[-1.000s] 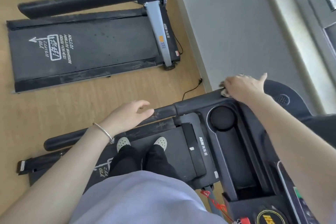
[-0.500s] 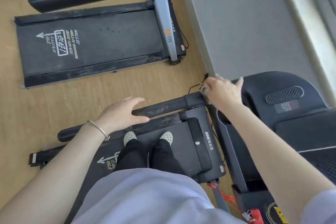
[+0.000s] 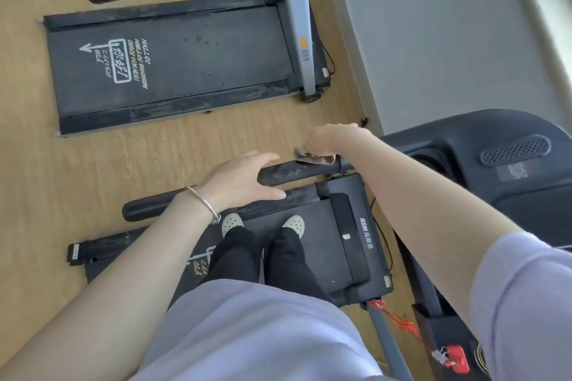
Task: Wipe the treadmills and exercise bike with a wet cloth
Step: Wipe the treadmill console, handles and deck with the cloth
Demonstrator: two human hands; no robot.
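Note:
I stand on the belt of a black treadmill (image 3: 343, 226). Its dusty left handrail (image 3: 288, 172) runs across the middle of the view. My right hand (image 3: 332, 142) grips a crumpled brownish cloth (image 3: 312, 159) and presses it onto the handrail near the console (image 3: 483, 145). My left hand (image 3: 241, 182) lies over the handrail further back, fingers straight, thumb under the bar. A second treadmill (image 3: 173, 65) with a dusty belt and grey upright lies beyond on the floor.
Wooden floor (image 3: 37, 164) separates the two treadmills. A grey wall (image 3: 433, 40) rises at right. A power cord (image 3: 328, 56) runs by the far treadmill's front. A red safety clip (image 3: 455, 360) on a red cord hangs at the lower right.
My right hand has slid the cloth from the console corner leftward along the handrail toward my left hand. My left hand stays on the bar. The view has swung left.

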